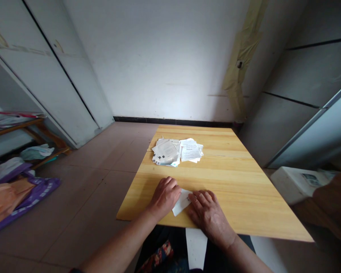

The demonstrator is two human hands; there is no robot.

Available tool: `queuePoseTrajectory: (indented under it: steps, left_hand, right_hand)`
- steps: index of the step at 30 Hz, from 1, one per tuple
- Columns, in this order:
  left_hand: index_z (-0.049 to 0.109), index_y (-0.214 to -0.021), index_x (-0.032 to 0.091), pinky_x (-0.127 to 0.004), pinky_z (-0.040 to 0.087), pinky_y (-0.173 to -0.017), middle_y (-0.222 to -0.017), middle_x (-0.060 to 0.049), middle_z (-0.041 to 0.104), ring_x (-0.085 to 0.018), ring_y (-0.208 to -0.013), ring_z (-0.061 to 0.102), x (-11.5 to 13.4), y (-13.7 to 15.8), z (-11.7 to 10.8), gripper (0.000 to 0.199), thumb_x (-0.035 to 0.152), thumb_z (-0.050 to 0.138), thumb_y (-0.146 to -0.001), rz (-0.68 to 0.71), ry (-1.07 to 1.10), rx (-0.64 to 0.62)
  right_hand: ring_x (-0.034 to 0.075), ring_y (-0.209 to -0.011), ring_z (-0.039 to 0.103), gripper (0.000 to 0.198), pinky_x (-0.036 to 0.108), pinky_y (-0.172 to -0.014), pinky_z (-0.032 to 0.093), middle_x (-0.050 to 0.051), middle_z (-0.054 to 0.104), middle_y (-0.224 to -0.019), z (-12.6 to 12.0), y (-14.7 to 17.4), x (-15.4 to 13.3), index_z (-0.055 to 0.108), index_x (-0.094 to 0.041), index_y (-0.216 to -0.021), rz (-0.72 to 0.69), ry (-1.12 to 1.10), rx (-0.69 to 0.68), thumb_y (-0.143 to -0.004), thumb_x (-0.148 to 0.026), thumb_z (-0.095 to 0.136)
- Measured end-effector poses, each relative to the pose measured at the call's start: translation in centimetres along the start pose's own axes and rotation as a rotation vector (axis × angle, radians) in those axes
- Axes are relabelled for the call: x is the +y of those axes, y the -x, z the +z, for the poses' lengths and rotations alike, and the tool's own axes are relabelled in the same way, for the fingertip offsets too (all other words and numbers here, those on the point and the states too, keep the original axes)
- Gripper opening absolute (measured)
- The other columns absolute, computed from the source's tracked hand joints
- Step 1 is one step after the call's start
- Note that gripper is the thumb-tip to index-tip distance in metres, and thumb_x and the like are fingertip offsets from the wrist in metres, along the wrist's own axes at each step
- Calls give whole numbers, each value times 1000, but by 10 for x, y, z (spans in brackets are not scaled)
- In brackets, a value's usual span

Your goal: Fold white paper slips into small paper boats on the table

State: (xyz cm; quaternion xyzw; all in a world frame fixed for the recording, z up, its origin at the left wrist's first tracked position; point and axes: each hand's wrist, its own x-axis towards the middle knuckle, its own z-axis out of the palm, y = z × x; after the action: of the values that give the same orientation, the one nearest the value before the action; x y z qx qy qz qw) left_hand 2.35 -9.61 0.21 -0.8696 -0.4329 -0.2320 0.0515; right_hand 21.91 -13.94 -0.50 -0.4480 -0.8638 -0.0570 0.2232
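Closely, a person's two bare hands worked at the near side of a wooden surface (238, 189), a small white paper (182, 204) lying between them just inside the front edge. The right hand (209, 212) lay palm down over the paper's right end, its heel close to that edge, while the left hand (165, 195) rested with curled fingers at the upper left. The two stood slightly apart, both touching the sheet; whether either pinched it could not be told, with the thumbs and undersides out of sight.

Clean handling seemed to call for light, even pressure, one hand steadying the sheet while the other smoothed outward along it, since a hard pull might have torn or creased so thin a piece. Its lower corner pointed toward the front edge, so working slightly farther in looked the safer choice.

Beyond the fingers, a band of plain wood offered room to slide forward, and a wider stretch opened to the right. Past it lay a left paper pile (166, 152), near the surface's left edge, and, just beside it, a smaller right paper pile (191, 150). Farther back, the far edge stood before a pale wall (170, 68).
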Motion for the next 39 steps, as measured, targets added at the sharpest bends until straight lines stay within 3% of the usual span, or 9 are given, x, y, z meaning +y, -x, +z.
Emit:
queuePoseTrajectory:
  steps: [7,11,17,21,29,39]
  left_hand:
    - [61,-69,19,-29,40,-68,-71,-2,55,-17,-76,49,-2,-2,-2,18,10,53,-83,51,65,-85]
    - [66,-89,22,-34,42,-81,-86,-2,62,-19,-89,52,-3,9,-12,15,15,57,-80,76,165,-98]
    - [62,-105,24,-40,39,-92,-109,-4,63,-23,-106,50,-1,21,-17,25,26,61,-79,112,181,-123]
    - [64,-97,22,-38,40,-91,-103,-4,64,-21,-103,52,0,14,-11,18,23,63,-78,137,217,-117]
    - [66,-86,22,-34,41,-84,-92,-1,65,-18,-90,54,-7,6,-2,9,19,67,-77,150,252,-101]
    - [67,-86,21,-33,42,-82,-91,-2,64,-17,-89,54,-7,9,3,6,20,63,-81,155,238,-76]
  right_hand:
    - [25,-97,54,23,44,-93,37,8,64,-103,3,12,-8,63,-20,-106,67,-4,33,-87,-31,57]
    - [24,-92,54,20,43,-90,38,8,63,-99,6,16,-9,63,-20,-102,85,24,42,-86,-32,58]
    - [24,-92,54,16,43,-89,38,8,62,-99,4,19,-9,62,-19,-99,87,33,33,-87,-29,55]
    - [23,-99,53,13,41,-92,37,8,61,-111,-5,18,1,62,-19,-97,64,-69,17,-88,-26,55]
    - [19,-83,54,16,33,-78,39,5,63,-89,-14,8,26,66,-22,-88,-4,-216,-83,-92,-25,50]
    - [15,-71,48,27,30,-73,33,1,56,-71,-5,3,27,57,-19,-67,-81,-123,-14,-93,-21,48]
